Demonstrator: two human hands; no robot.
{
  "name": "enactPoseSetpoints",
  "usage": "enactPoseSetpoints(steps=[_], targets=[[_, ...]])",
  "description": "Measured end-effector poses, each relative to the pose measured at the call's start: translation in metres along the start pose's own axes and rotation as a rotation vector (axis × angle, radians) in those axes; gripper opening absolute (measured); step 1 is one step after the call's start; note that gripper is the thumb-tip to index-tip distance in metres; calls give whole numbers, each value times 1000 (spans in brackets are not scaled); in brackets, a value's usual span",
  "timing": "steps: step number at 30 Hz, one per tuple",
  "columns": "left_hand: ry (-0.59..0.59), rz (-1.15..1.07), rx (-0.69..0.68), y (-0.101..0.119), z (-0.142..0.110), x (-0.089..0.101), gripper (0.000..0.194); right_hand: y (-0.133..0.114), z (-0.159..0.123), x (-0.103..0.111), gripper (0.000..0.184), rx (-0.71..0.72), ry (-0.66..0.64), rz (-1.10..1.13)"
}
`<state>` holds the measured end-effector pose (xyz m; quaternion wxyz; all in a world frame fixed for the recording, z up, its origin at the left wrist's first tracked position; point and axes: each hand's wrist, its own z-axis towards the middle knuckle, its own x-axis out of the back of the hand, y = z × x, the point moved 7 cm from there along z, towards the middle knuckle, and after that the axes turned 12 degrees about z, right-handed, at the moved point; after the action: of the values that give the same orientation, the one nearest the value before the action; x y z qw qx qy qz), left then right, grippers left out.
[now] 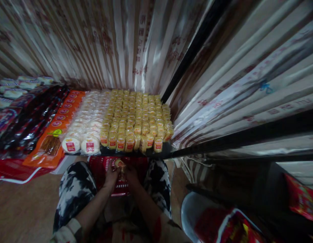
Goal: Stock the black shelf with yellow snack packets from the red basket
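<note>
Low between my knees, my left hand (112,174) is closed on a small yellowish wrapped snack packet (119,163). My right hand (130,174) is closed on the same side-by-side bundle of packets from the other side; its fingers are dim and partly hidden. Under both hands is a red plastic basket (99,165) with slotted walls. Just beyond, rows of yellow wrapped snack packets (136,118) stand close together on a dark shelf (164,152). To their left are rows of round white wrapped cakes (90,145).
Orange snack bags (48,148) and dark shiny packets (32,118) lie farther left. Another red basket (17,170) with a white handle is below them. A black frame bar (247,140) crosses the right. A pale tub (190,212) with red packages stands lower right. Striped sheeting (95,44) hangs behind.
</note>
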<state>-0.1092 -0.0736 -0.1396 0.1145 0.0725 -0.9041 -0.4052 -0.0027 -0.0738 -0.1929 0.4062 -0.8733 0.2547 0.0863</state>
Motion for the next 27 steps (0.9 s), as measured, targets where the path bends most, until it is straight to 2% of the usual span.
enactPoseSetpoints(steps=[2,4,7,10,13,16,22,24,27], targets=[[-23,-4,-44,10,-10,3,59,-14,-15,-1,43,-1,-15,39],[-62,0,-55,18,-20,5,61,-31,-31,-1,43,18,-51,77],[-163,-11,-53,30,-37,5,53,-59,-50,3,37,121,-112,29],[-237,-5,-96,44,-58,6,47,-83,-64,13,35,221,-110,-96],[-309,46,-100,47,-74,3,50,-106,-77,21,40,311,-69,-155],[-351,65,-72,41,-82,-4,52,-125,-94,19,48,369,-45,-113],[-318,-9,-173,45,-92,-23,54,-133,-122,1,37,434,-183,12],[-318,7,-213,53,-97,-29,52,-133,-126,4,30,466,-180,3],[-340,183,-322,72,-103,-34,42,-140,-128,14,29,527,-157,-34]])
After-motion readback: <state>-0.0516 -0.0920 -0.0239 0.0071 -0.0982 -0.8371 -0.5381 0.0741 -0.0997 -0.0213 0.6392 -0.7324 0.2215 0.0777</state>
